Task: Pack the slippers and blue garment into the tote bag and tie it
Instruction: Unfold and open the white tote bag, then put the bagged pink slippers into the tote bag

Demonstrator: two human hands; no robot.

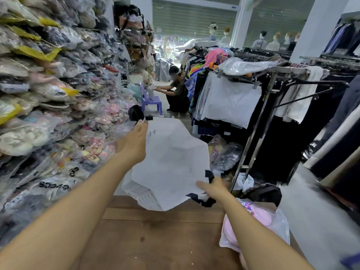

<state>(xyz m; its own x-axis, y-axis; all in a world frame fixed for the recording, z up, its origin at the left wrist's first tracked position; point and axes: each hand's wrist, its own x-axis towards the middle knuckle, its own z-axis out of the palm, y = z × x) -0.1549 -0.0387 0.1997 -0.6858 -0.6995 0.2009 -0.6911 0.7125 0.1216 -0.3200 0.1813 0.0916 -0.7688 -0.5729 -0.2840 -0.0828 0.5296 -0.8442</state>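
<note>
Left hand [134, 142] outstretched far, fingers pinching the black handle [149, 118] at the far corner of the white tote bag [171, 162]. Bag spread in mid-air above the wooden desk [155, 240]. Right hand [213, 189] nearer, fingers clenched on the bag's near right corner and black strap.

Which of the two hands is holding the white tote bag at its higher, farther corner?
The left hand: it is raised, fingers pinching the white tote bag by its far upper corner near a black strap. The right hand grips the lower near edge.
</note>
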